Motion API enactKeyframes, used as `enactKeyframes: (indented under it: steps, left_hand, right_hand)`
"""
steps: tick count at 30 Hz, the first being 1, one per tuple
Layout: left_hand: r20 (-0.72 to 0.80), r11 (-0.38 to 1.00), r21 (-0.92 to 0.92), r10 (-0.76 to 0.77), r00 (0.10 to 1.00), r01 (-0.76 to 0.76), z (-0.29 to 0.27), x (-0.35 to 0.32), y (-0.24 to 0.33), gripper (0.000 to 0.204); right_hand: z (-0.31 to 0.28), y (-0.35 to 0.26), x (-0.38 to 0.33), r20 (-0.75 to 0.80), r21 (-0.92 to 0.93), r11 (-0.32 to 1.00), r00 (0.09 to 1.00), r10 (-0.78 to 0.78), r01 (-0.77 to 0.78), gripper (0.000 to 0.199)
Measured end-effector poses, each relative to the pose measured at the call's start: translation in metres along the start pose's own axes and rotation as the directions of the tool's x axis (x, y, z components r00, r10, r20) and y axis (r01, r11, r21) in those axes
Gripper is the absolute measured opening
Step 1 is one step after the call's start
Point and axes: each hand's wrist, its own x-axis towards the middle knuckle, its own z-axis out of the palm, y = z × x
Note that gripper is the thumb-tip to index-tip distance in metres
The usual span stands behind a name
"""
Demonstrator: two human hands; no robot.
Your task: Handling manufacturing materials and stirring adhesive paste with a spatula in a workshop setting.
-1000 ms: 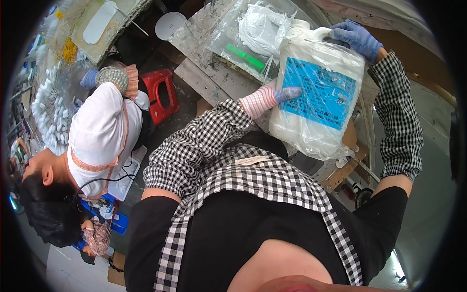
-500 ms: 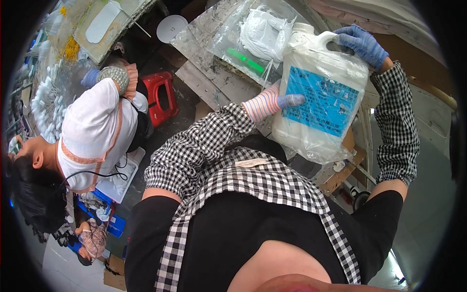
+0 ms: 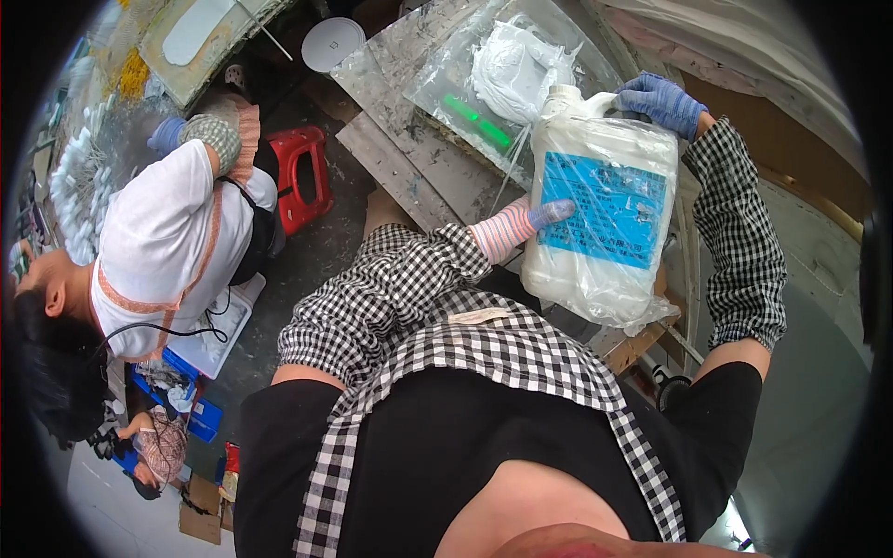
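Observation:
A large translucent white plastic jug (image 3: 595,293) with a blue label hangs between my hands, wrapped in clear film. It tilts slightly, with its capped neck at the top left. My right hand (image 3: 663,102), in a blue knit glove, is closed round the handle at the top. Low on the jug's left side, my left hand (image 3: 523,226) grips it in a striped glove, the thumb lying across the label. Its other fingers are hidden behind the jug. Just beyond the jug, a thick white paste mass (image 3: 521,70) lies on a plastic-covered board.
A green strip (image 3: 476,123) and a thin white stick lie beside the paste on the stained worktable (image 3: 395,70). A round white lid (image 3: 332,45) is at its left. Left of me, a person (image 3: 172,242) works near a red stool (image 3: 300,179). Another person appears lower left.
Both hands have shifted the jug a little left and down in the picture, and it leans less. My grip looks the same.

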Motion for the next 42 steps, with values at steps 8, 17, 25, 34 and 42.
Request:
enactKeyframes:
  steps: [8,17,25,34,42]
  left_hand:
    - [0.008,0.998,0.046,0.038,0.999,-0.038,-0.003,0.006,0.007,0.098]
    - [-0.04,0.896,0.328,0.331,0.943,-0.3,-0.02,0.032,0.027,0.098]
    - [0.127,0.854,0.257,0.434,0.892,-0.452,-0.006,0.016,0.051,0.107]
    - [-0.249,0.742,0.529,0.6,0.76,-0.413,0.017,-0.121,-0.03,0.094]
    - [-0.529,0.611,0.757,0.782,0.33,-0.232,-0.052,-0.265,-0.133,0.068]
  right_hand:
    - [-0.008,0.002,-0.007,-0.025,0.071,0.997,1.0,-0.013,0.015,0.042]
    - [-0.031,-0.009,-0.071,-0.179,0.121,0.963,0.96,-0.216,0.239,0.044]
    - [0.021,-0.056,-0.194,-0.221,0.129,0.894,0.891,-0.396,0.429,0.039]
    - [0.112,-0.07,-0.226,-0.161,-0.115,0.73,0.713,-0.683,0.674,0.036]
    - [0.228,-0.102,-0.186,-0.26,0.107,0.692,0.691,-0.674,0.714,0.038]
